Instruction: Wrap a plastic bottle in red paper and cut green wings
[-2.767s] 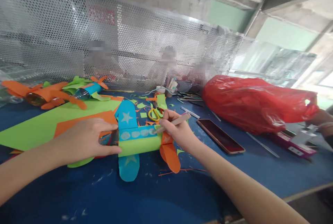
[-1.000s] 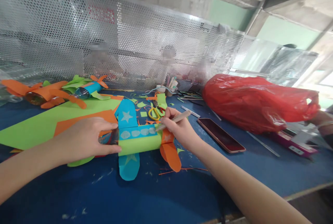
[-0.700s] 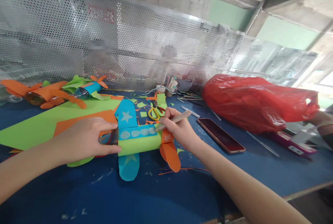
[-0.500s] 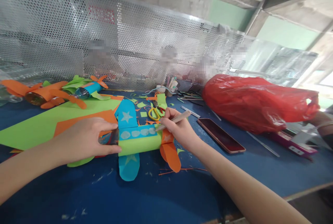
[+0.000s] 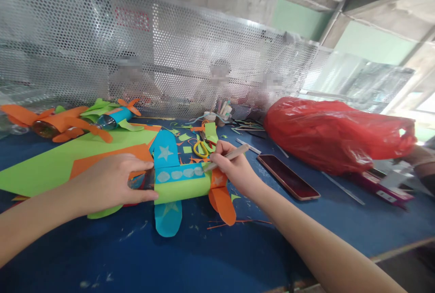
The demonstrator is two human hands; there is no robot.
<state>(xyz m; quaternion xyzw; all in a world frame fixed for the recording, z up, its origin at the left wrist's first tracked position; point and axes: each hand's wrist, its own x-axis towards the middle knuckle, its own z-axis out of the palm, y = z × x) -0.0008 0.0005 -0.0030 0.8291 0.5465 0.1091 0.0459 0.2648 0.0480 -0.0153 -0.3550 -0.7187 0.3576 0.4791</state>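
Observation:
A toy plane (image 5: 183, 189), made of a plastic bottle wrapped in green paper, lies on the blue table with its bottle end to the left. It has blue wings (image 5: 169, 220) with stars, orange tail pieces (image 5: 225, 207), and a blue strip (image 5: 180, 173) bearing a row of pale ovals. My left hand (image 5: 118, 177) grips the bottle end between thumb and fingers. Pinched in my right hand (image 5: 234, 168) is a pale pen (image 5: 239, 151), its tip by the right end of the strip. Whether the tip touches the paper is hard to tell.
Green paper (image 5: 41, 166) and finished toy planes (image 5: 118, 116) lie left. Yellow-handled scissors (image 5: 201, 148) sit among scraps behind the plane. A phone (image 5: 288, 177), a red plastic bag (image 5: 322, 134) and a person's arm (image 5: 421, 161) are right. A perforated metal screen (image 5: 190, 57) stands behind.

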